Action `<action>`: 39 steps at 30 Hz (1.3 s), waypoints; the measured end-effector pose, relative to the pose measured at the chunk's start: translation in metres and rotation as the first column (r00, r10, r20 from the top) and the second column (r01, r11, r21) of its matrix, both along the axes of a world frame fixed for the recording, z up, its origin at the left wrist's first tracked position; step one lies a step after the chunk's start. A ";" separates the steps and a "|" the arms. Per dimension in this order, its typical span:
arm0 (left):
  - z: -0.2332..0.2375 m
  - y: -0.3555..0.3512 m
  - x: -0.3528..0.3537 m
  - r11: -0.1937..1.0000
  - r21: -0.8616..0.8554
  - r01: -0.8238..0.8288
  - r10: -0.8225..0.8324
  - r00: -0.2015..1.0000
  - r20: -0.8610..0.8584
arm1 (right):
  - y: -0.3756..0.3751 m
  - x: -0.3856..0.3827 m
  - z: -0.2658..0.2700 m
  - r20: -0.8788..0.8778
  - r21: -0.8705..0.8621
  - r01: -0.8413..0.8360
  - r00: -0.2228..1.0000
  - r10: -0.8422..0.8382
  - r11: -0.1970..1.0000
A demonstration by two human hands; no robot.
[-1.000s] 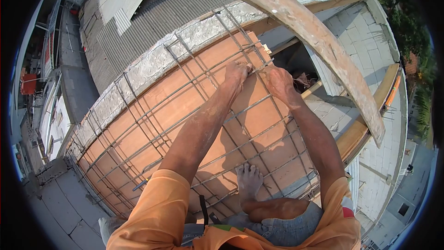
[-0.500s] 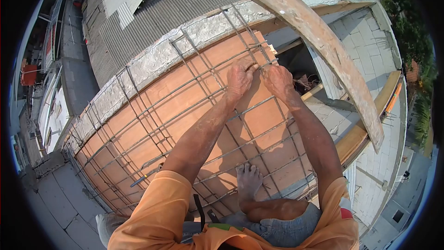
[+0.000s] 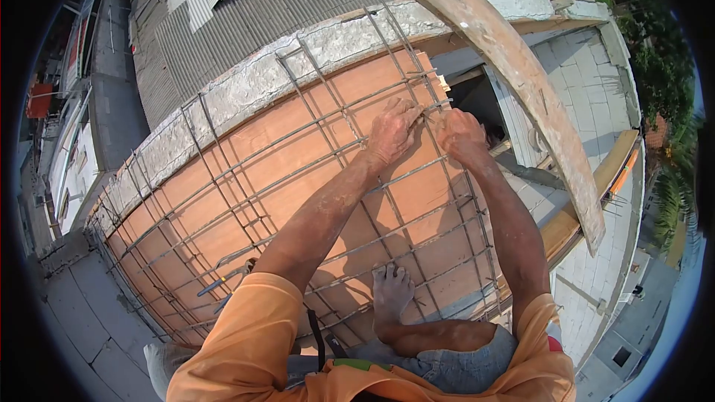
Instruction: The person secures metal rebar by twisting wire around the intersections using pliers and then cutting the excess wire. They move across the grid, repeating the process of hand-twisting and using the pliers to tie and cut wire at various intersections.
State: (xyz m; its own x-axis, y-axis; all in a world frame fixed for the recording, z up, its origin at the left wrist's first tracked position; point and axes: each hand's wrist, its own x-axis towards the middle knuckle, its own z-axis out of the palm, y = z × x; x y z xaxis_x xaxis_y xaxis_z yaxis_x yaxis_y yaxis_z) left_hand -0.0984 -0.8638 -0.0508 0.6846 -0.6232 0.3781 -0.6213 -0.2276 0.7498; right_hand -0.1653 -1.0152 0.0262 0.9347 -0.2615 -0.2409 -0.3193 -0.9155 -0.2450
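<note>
A grid of steel bars (image 3: 298,132) lies over orange-brown plywood sheets (image 3: 361,104). Near the upper right end of the plywood, my left hand (image 3: 395,130) is closed at a bar crossing, fingers pinched together. Just to its right, my right hand (image 3: 458,134) is closed too, its fingertips on the same bar. Whatever thin piece sits between the fingertips is too small to make out. My bare foot (image 3: 392,292) rests on the bars and plywood below the hands.
A long curved-looking board (image 3: 514,52) slants across the upper right. Beside the plywood's right end is a dark opening (image 3: 477,100). A rough concrete beam (image 3: 246,78) borders the far side. Blue-handled tool (image 3: 212,286) lies on the bars at lower left. Block walls (image 3: 585,74) stand right.
The view has shifted slightly. My hands remain close together at the bar crossing, with the right hand turned a little and its fingers lower relative to the bar.
</note>
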 end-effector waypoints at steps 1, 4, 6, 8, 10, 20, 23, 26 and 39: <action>0.001 0.001 0.000 1.000 -0.003 -0.006 0.006 1.000 -0.001 | 0.003 -0.001 0.000 -0.001 -0.003 -0.006 1.000 0.006 1.000; 0.000 -0.003 -0.005 0.999 0.017 -0.026 0.026 0.999 0.045 | 0.011 0.001 -0.003 0.118 0.125 -0.008 0.993 -0.007 0.992; -0.004 -0.004 -0.004 0.999 0.048 -0.006 0.002 0.996 0.091 | 0.019 0.007 -0.008 0.082 0.124 0.030 0.996 -0.040 0.992; -0.007 -0.004 -0.005 0.999 0.039 -0.013 0.009 0.996 0.086 | 0.029 -0.001 -0.003 0.198 0.015 -0.083 0.977 0.078 0.996; -0.002 -0.004 -0.006 1.000 0.021 0.000 -0.002 0.996 0.085 | 0.043 -0.008 -0.001 0.298 -0.113 -0.163 0.935 0.190 0.980; 0.003 -0.011 -0.005 0.995 0.066 -0.077 0.076 0.997 0.011 | -0.016 0.019 0.002 0.399 0.097 -0.264 0.894 0.206 0.960; 0.002 -0.017 -0.006 0.993 0.044 -0.108 0.107 0.994 0.020 | -0.032 0.022 0.009 0.204 0.372 -0.053 0.979 -0.026 0.927; 0.002 -0.017 -0.004 0.991 0.029 -0.128 0.127 0.991 0.029 | -0.029 0.015 -0.008 0.093 0.388 0.155 0.974 -0.205 0.909; 0.001 -0.011 -0.005 0.991 0.067 -0.115 0.117 0.993 -0.026 | -0.003 0.012 0.028 -0.017 0.782 0.086 0.993 -0.118 0.618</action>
State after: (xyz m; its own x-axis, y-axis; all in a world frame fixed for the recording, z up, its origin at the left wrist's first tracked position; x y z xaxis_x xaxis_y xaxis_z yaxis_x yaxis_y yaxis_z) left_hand -0.1037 -0.8747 -0.0503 0.7641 -0.5613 0.3178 -0.5655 -0.3460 0.7487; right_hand -0.1538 -1.0180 0.0545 0.9250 -0.0841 -0.3704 -0.3762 -0.3374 -0.8629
